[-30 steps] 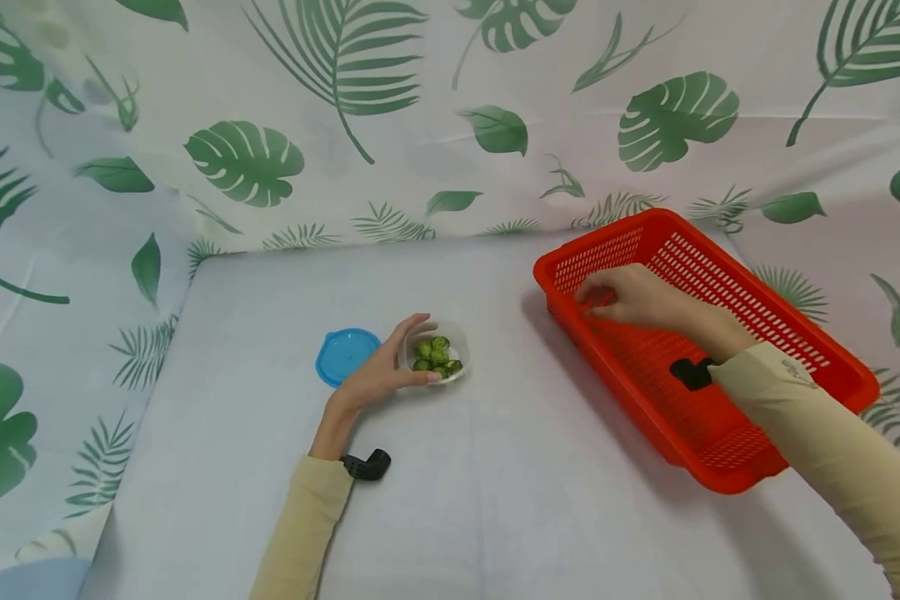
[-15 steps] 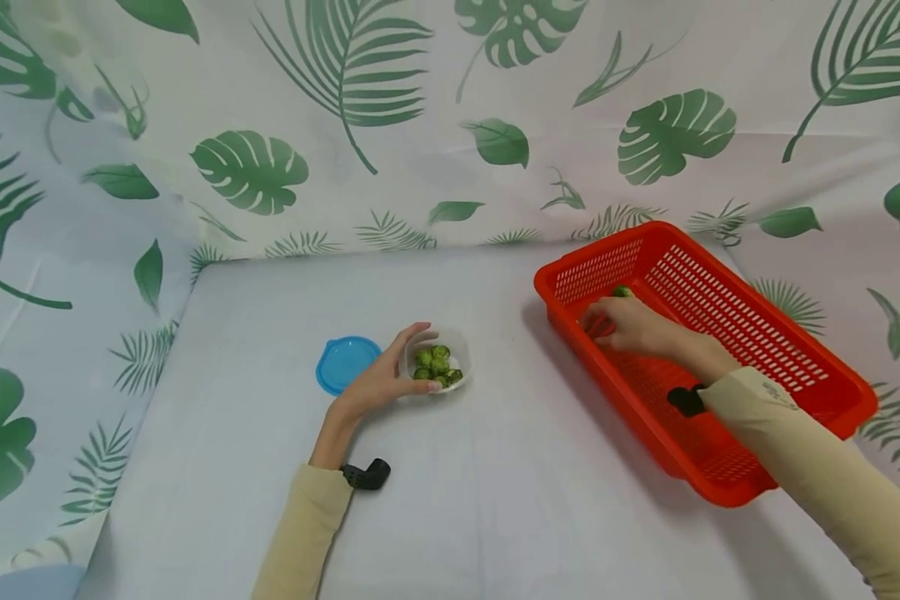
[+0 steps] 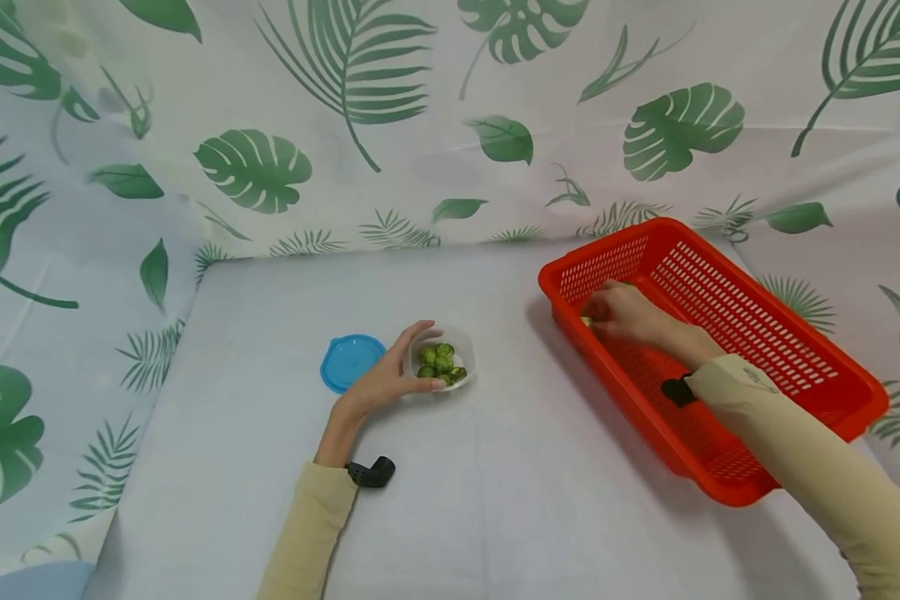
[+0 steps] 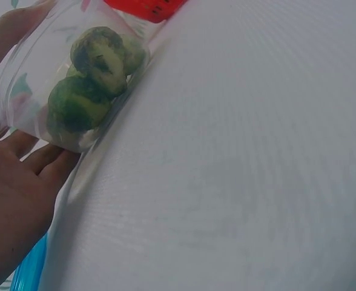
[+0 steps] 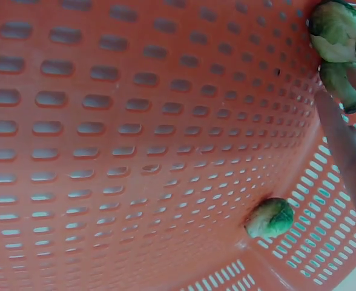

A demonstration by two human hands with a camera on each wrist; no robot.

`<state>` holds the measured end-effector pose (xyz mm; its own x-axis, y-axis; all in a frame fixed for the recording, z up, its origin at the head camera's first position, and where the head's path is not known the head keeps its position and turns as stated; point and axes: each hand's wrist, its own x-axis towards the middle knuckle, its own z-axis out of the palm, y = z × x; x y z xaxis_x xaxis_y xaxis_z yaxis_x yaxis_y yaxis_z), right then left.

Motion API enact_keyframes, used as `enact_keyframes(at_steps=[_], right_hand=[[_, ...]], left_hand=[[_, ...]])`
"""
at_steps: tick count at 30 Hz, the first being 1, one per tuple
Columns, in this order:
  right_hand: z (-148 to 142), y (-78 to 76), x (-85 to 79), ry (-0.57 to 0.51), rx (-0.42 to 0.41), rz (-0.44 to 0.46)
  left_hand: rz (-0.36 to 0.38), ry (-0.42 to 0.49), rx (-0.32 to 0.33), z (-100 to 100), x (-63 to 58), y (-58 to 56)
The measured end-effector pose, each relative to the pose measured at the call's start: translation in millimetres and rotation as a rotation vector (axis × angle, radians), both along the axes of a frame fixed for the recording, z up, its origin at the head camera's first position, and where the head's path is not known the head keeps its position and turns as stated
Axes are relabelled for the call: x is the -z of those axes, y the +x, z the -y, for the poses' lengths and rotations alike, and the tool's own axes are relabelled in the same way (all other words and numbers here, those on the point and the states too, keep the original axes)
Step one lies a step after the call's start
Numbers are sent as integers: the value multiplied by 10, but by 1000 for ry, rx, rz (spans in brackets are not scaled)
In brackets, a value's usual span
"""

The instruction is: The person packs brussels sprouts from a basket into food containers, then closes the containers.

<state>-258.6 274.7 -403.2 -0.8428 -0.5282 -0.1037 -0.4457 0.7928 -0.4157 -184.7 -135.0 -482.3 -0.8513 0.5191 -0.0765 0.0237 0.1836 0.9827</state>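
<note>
My left hand (image 3: 382, 379) holds a clear plastic container (image 3: 470, 354) on the table, thumb and fingers around its side. Several Brussels sprouts (image 3: 442, 364) lie inside it; the left wrist view shows the sprouts (image 4: 78, 103) through the wall. Over in the red basket (image 3: 618, 387), my right hand (image 3: 637, 317) has its fingers curled near the left wall. In the right wrist view its fingers (image 5: 347, 157) pinch a Brussels sprout (image 5: 335, 30), with another against it, partly hidden. A separate sprout (image 5: 272, 218) lies lower down in the basket.
A blue lid (image 3: 351, 363) lies flat on the white-covered table (image 3: 450, 500), left of the container. Leaf-printed cloth (image 3: 420, 125) hangs behind and along both sides. The basket's raised rim surrounds the right hand's working area.
Within the basket my right hand has shifted slightly, and a pale bit of sprout now shows at its fingertips. My left hand keeps its hold on the container.
</note>
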Motion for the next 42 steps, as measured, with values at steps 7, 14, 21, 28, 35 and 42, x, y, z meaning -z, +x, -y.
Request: enact_keyframes(at_steps=[7, 14, 21, 28, 35, 42], right_hand=[[-19, 13, 16, -26, 56, 127], [-23, 52, -21, -36, 113, 75], [-51, 71, -122, -89, 172, 24], [-48, 82, -264, -96, 196, 27], [-8, 129, -452, -118, 198, 0], [121, 154, -607, -187, 170, -21]], left_hand=[[1, -1, 3, -13, 7, 22], [12, 10, 2, -19, 11, 41], [-1, 4, -4, -3, 6, 36], [-4, 2, 2, 7, -5, 13], [4, 30, 12, -3, -19, -12], [-3, 22, 7, 4, -9, -11]])
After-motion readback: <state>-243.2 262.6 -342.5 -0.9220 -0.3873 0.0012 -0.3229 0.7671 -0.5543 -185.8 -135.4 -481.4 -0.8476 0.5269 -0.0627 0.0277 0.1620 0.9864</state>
